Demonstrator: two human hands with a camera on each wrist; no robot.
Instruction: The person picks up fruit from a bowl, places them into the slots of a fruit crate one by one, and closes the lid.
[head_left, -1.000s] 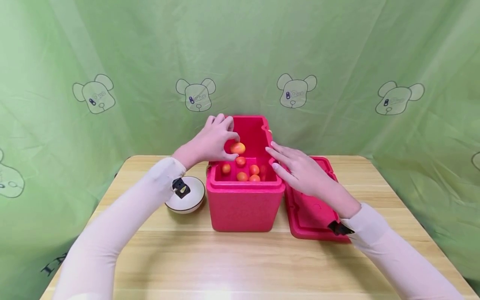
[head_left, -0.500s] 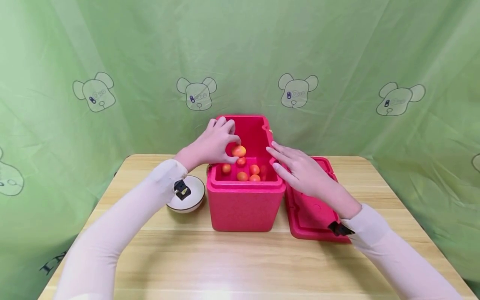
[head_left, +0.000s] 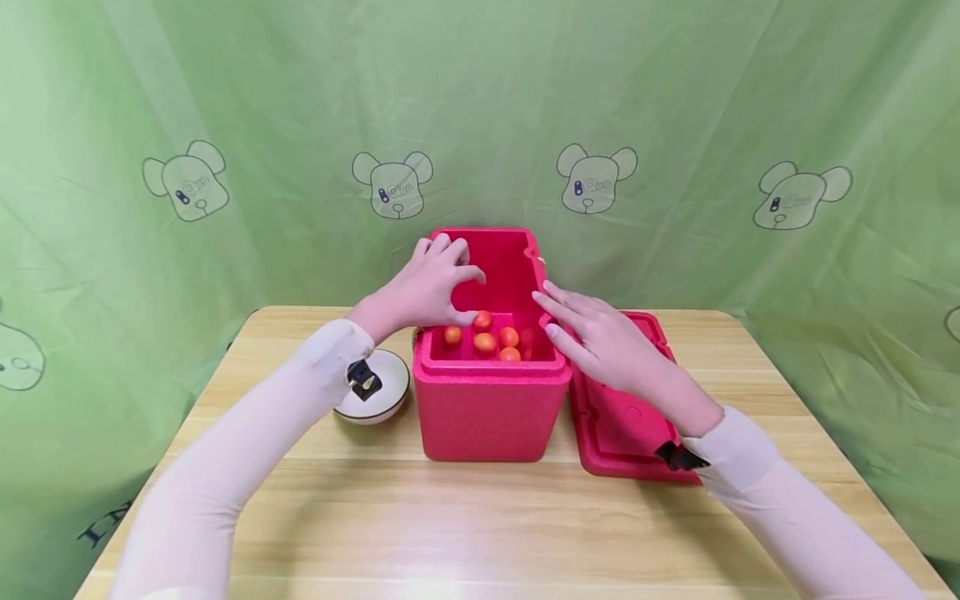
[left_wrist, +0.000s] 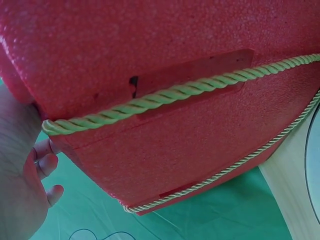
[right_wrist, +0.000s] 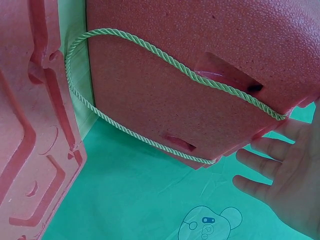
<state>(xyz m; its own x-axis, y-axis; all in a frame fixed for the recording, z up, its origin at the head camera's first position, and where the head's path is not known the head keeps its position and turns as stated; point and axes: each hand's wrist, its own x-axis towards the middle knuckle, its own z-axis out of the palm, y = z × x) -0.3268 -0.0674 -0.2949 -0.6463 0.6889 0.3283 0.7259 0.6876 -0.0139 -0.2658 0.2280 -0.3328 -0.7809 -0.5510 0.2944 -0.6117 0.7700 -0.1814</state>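
A red foam box [head_left: 491,417] stands without its lid in the middle of the table. Several small orange-red cherry tomatoes [head_left: 509,337] lie on its floor. My left hand [head_left: 423,287] reaches over the box's left rim, thumb and forefinger apart, with nothing between them. Below those fingertips, one tomato [head_left: 482,320] lies inside the box. My right hand [head_left: 600,342] rests its straight fingers along the right rim. Both wrist views look at the box's sides: a twisted cord [left_wrist: 175,95] runs along the left one, and another cord [right_wrist: 165,55] loops along the right.
The red lid [head_left: 630,437] lies flat on the wooden table [head_left: 450,533], right of the box and partly under my right forearm. A white bowl [head_left: 390,387] with a dark rim stands left of the box, partly behind my left wrist. A green curtain [head_left: 480,92] hangs behind.
My left hand held an orange-yellow tomato over the box, lowered it slightly and let it go; its fingers have spread and the tomato has dropped inside. My right hand stays at the rim.
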